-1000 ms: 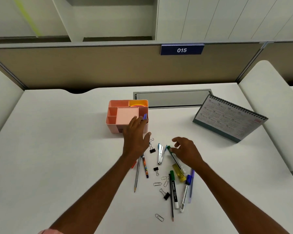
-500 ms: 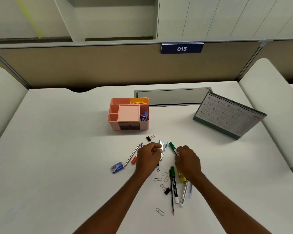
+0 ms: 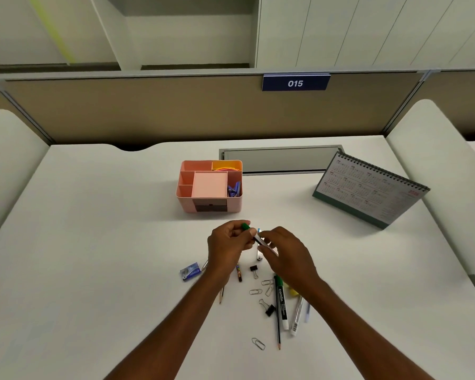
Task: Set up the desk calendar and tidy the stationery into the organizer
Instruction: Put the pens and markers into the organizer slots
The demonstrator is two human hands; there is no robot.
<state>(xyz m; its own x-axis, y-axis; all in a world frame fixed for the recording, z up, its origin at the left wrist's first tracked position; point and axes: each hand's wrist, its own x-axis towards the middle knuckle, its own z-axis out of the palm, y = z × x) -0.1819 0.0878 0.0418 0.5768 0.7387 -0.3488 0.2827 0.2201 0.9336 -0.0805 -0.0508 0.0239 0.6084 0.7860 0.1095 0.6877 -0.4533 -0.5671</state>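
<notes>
Both hands' grips close on one green-capped marker (image 3: 249, 231), left hand (image 3: 229, 244), right hand (image 3: 284, 249), clear of organizer (image 3: 209, 200).

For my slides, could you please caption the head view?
Both hands lift a green-capped marker before the pink organizer; calendar stands right.

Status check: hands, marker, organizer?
Left hand and right hand both on green-capped marker, lifted off desk. Pink organizer just beyond, path clear. Pens, clips still loose.
</notes>
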